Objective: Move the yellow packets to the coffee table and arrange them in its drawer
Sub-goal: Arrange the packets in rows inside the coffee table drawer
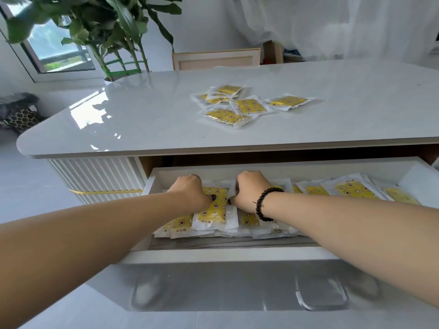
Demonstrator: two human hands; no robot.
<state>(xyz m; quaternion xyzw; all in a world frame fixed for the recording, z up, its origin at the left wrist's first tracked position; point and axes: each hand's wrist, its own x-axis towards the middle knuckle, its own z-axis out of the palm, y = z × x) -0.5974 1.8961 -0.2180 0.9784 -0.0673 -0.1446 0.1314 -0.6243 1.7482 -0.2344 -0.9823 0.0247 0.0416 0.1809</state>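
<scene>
Both hands worked in the open drawer [152, 184]. Left hand [190, 188] pinched a packet [212, 206] near the drawer's left end; right hand [249, 188] clenched on a neighbouring one. Best to lay it flat, edges aligned. Spare packets [240, 105] lay mid-desk [118, 119].

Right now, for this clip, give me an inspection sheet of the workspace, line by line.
Surface: glossy pale coffee table top, its drawer pulled open.
Job's things: loose packets on the top; more packets in rows in the drawer.
Clutter: nothing seen.
Grips: left hand and right hand both down on the drawer packets, fingers curled; beaded bracelet on the right wrist.
Cables: nothing seen.
Surroundings: potted plant, window, white curtain, chair back behind the table.
</scene>
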